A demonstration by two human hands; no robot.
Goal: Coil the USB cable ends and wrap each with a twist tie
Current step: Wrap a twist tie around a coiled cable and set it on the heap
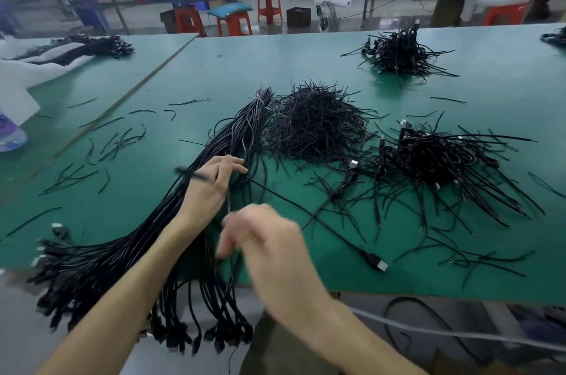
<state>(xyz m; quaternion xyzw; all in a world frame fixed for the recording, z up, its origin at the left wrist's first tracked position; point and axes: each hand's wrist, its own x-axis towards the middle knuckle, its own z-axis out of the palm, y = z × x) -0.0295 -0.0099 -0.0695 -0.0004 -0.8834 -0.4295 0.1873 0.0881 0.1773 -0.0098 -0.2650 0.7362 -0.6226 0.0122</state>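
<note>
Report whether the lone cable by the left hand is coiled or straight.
Straight: the cable lies stretched across the green mat to its plug, no loops, no tie.

Bare mat (239, 65) lies beyond the twist-tie heap (315, 126) and cable bundle (171, 221).

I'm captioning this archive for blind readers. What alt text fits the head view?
A left hand grips one black cable over a cable bundle on a green table; the right hand is motion-blurred beside it. Behind lie a twist-tie pile and heaps of cables.
</note>
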